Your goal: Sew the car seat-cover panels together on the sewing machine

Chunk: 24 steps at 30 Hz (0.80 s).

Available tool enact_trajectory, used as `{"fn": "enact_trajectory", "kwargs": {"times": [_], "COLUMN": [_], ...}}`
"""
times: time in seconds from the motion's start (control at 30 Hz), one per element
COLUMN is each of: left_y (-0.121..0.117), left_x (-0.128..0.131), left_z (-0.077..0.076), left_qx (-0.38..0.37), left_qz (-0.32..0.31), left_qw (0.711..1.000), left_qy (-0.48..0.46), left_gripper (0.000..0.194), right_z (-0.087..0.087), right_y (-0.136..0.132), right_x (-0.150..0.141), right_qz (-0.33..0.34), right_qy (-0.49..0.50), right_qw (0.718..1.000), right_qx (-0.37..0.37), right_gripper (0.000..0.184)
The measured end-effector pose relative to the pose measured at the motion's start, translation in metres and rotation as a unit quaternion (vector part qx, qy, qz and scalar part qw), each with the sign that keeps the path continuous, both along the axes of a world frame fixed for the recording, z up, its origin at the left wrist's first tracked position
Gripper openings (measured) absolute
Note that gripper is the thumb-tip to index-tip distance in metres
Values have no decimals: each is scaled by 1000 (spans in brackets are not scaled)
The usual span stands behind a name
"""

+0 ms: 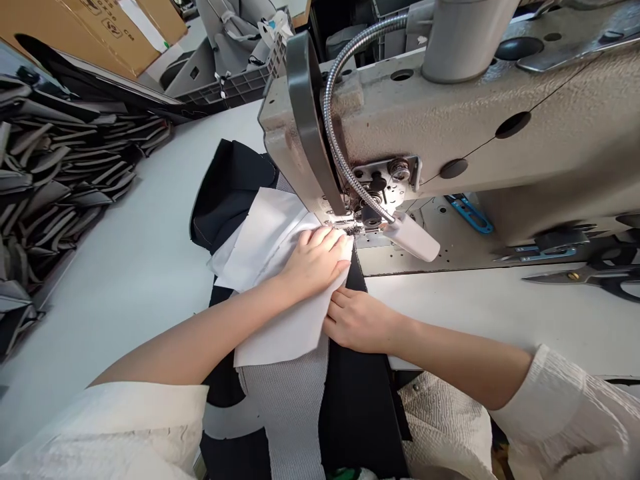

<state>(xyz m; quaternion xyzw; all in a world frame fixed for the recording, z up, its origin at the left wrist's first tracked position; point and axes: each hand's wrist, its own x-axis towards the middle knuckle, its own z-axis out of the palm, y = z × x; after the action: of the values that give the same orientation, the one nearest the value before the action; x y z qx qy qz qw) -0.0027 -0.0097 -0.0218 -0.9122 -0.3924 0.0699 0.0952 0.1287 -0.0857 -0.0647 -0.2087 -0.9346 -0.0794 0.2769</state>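
Observation:
My left hand (316, 261) lies on a white fabric piece (280, 333), fingers stretched toward the sewing machine's presser foot (353, 227) and pressing the cloth down. Beneath the white piece runs a grey ribbed fabric strip (295, 413) over black fabric (360, 400). At the right edge of these layers, just below the left hand, my right hand (363, 320) has its fingers curled on the cloth; the fingertips are partly hidden. The needle area is lit, but the needle itself is hard to make out.
The sewing machine (450, 120) fills the upper right, with a flexible lamp (413, 237) bent over the needle area. Blue thread snips (470, 213) and black scissors (590, 273) lie at right. Stacked fabric pieces (65, 167) stand left; a cardboard box (95, 33) and grey crate (240, 83) sit behind.

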Motion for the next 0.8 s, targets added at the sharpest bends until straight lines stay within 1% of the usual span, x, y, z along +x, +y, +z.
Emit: {"fn": "enact_trajectory", "kwargs": {"times": [0.13,0.3,0.4,0.47,0.5,0.57,0.63,0.7,0.73,0.8], "left_y": [1,3,-3,-12,-17,-24,-27,-23,-19,-12], "left_x": [3,2,3,5,6,9,12,15,17,21], "left_z": [-3,-6,-2,4,9,18,25,29,29,29], "left_qx": [5,-4,-3,-13,-30,-91,-162,-209,-222,-238], "left_qz": [13,3,16,42,60,97,130,154,162,172], "left_qw": [1000,1000,1000,999,998,991,978,966,961,955], "left_qy": [-6,-13,-14,-8,-3,2,-1,4,14,45], "left_gripper": [46,46,45,44,41,32,28,28,27,20], "right_z": [-1,0,1,1,2,4,6,9,11,14], "right_y": [0,-2,-2,-1,0,2,3,3,3,2], "right_x": [0,2,5,9,12,24,40,61,71,85], "right_qz": [2,2,-10,-15,-13,9,52,97,114,123], "right_qy": [-9,-24,-18,-18,-21,-34,-50,-65,-74,-95], "right_qw": [1000,1000,999,999,999,999,996,990,986,977], "right_qx": [0,-16,-27,-29,-28,-31,-45,-77,-101,-149], "right_gripper": [20,21,21,21,21,21,20,20,25,41]}}
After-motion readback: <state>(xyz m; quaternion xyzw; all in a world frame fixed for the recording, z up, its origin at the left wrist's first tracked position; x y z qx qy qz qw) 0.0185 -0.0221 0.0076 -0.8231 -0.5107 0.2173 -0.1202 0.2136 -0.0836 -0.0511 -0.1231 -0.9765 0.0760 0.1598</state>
